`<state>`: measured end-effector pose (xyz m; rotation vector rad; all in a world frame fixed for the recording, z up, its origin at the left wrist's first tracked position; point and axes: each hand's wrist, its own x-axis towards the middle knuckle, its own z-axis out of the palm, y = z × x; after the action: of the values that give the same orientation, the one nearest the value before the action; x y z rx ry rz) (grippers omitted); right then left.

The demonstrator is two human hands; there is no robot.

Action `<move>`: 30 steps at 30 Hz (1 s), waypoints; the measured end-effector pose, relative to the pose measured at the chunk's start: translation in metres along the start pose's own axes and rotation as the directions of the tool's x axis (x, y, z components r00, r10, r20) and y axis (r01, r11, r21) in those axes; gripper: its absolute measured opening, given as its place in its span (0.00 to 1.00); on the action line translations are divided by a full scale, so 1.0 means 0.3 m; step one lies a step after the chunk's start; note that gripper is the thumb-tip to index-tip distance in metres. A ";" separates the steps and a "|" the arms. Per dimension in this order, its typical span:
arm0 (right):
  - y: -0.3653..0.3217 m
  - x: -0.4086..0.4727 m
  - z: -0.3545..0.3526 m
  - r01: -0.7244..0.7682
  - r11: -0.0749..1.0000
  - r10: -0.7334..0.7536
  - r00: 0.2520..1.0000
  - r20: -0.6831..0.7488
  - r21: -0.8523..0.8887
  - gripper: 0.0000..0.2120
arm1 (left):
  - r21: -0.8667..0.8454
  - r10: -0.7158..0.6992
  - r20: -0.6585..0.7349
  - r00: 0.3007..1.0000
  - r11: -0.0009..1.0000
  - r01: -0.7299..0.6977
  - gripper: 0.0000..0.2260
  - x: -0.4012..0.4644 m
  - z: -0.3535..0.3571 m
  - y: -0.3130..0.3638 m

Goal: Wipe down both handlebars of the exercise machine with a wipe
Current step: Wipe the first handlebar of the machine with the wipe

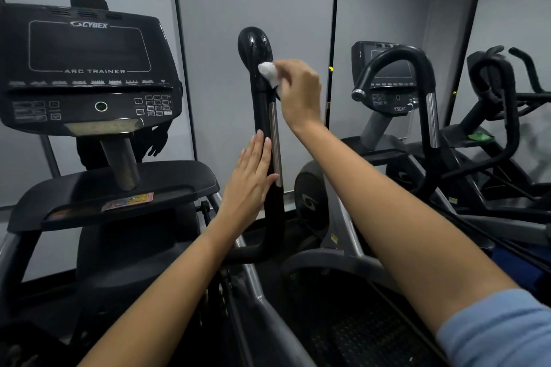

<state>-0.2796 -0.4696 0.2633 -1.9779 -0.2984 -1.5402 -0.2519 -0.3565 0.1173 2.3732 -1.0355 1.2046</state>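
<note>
My right hand (pixel 299 92) pinched the wipe (pixel 268 72) against the upper handlebar (pixel 262 116); my left hand (pixel 252 179), fingers straight, lay flat lower down it.

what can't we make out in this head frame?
- Other handlebar: out of the head view, so its state is unknown.
- Wipe: mostly covered by the right hand.
- Console button labels: too small and blurred.
- Handlebar far side: faces away; the left hand covers part of the shaft.
</note>
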 end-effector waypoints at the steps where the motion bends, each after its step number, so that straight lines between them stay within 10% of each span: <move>1: 0.003 0.005 0.015 0.038 0.998 -0.035 0.998 0.051 -0.053 0.11 | -0.005 0.005 0.008 1.000 1.000 -0.005 0.29 0.005 -0.001 -0.002; 9: 0.072 -0.037 0.070 0.300 0.894 -0.290 0.954 0.081 -0.333 0.08 | 0.003 0.028 0.008 1.000 1.000 -0.029 0.30 0.008 0.003 -0.018; 30: 0.032 0.033 0.088 0.289 0.869 -0.302 0.953 0.032 -0.402 0.13 | 0.017 0.056 -0.049 0.997 0.998 -0.056 0.30 0.015 -0.017 -0.019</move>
<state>-0.2506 -0.4636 0.2658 -2.3016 -0.3000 -1.9556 -0.2490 -0.3519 0.1244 2.3286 -1.0875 1.2886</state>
